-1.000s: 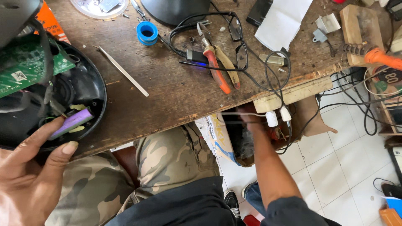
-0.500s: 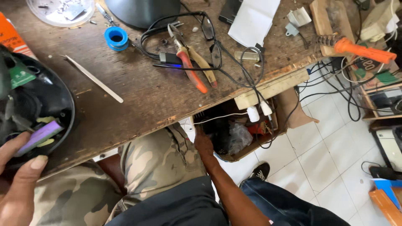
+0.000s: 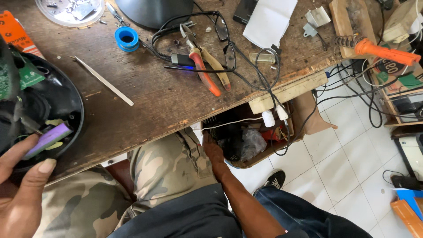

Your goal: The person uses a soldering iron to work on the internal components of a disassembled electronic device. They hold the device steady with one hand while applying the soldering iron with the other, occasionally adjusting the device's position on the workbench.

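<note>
The left hand (image 3: 22,194) rests at the near edge of the scarred brown wooden desk (image 3: 154,101), thumb and fingers spread loosely around the rim of a round black plastic housing (image 3: 66,110) that lies open side up at the desk's left end. The grip is wide and easy, fingertips touching the rim and a purple cylindrical cell (image 3: 47,139) seated inside; it steadies the housing, not clamps it. A green circuit board (image 3: 24,77) sits tilted in the shell's upper part.

The housing looks light and stiff, a thin moulded shell, probably a little slick on its glossy curve. Its rim seems the safest place to hold, since the board and the loose wires inside appear fragile (the purple cell looks only lightly seated and could pop out if squeezed sideways).

The right hand (image 3: 213,152) reaches down below the desk edge toward an open brown cardboard box (image 3: 260,150) of tangled parts on the white tiled floor (image 3: 352,145). Its fingers are hidden against the box's dark contents, so I cannot tell whether that grip is open or closed on anything.

On the desk, well apart from both hands, lie long steel tweezers (image 3: 103,80), orange-handled pliers (image 3: 205,75), a blue tape roll (image 3: 127,37), black-framed spectacles (image 3: 224,39) and an orange-handled soldering iron (image 3: 383,52).
</note>
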